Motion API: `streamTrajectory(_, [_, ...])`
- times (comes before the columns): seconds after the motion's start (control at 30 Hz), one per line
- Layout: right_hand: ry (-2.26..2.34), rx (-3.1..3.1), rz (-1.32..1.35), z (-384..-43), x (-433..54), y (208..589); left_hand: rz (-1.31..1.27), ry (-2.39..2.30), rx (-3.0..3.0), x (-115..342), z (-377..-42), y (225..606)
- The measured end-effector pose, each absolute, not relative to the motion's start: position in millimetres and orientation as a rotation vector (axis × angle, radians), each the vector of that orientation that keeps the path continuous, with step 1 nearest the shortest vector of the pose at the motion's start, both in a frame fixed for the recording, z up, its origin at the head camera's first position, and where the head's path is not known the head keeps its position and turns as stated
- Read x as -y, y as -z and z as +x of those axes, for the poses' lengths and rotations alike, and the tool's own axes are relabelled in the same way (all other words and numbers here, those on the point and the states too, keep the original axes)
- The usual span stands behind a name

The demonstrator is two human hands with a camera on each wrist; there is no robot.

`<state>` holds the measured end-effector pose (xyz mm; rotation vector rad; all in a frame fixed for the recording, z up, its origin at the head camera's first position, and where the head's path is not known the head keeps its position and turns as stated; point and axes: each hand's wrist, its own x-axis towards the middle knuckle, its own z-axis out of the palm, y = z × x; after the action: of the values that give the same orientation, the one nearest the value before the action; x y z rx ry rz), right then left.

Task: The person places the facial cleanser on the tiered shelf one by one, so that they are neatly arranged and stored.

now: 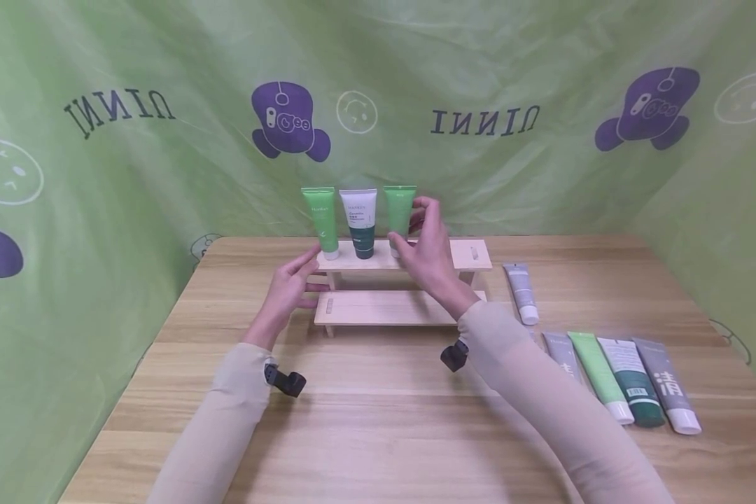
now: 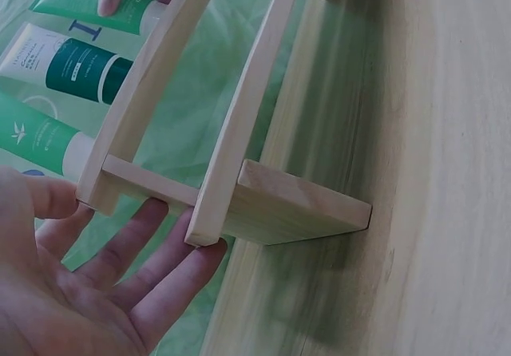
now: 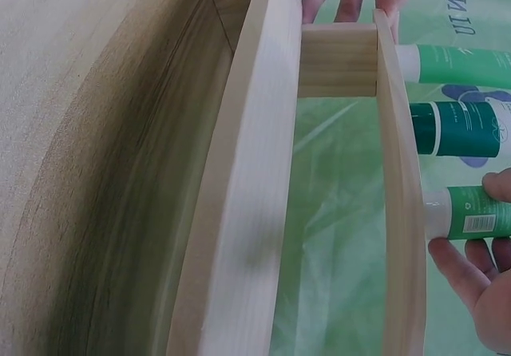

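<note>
Held tube: a green tube [image 1: 399, 210] stands cap-down over the upper board [image 1: 378, 264] of a wooden stand, its white cap meeting the wood.
Right hand: the right hand [image 1: 431, 255] pinches that tube low down, between thumb and fingers.
Left hand: the left hand [image 1: 286, 287] has its fingers spread, touching the stand's left end.
Upper-board neighbours: a white-and-dark-green tube [image 1: 359, 210] stands in the middle, with another green tube [image 1: 323, 213] left of it, all apart.
Lower board: the lower board [image 1: 384, 308] sits in front, below the upper one.
Lying tubes: a grey tube [image 1: 521, 287] lies right of the stand; nearer the person, a row of four tubes [image 1: 633, 378] lies side by side.
Surroundings: wood-grain table [image 1: 365, 420]; green printed cloth [image 1: 384, 42] behind.
</note>
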<state>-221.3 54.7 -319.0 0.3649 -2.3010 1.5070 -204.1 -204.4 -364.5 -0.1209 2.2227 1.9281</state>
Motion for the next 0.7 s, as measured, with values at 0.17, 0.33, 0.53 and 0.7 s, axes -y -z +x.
streamTrajectory(0.17, [-1.52, 2.302, 0.369, -221.3, -55.1, 319.0, -0.129, -1.932, -2.24, 203.3, -203.8, 364.7])
streamTrajectory(0.33, [-1.519, 2.303, 0.38, -222.5, -56.8, 320.0, -0.11, -1.93, -2.24, 203.1, -203.7, 365.2])
streamTrajectory(0.53, [-1.553, 2.32, 0.37, -224.3, -60.4, 322.7, -0.109, -1.925, -2.225, 203.6, -205.5, 365.9])
streamTrajectory(0.7, [-1.593, 2.336, 0.357, -223.3, -67.3, 320.5, -0.103, -1.914, -2.22, 205.8, -206.0, 365.7])
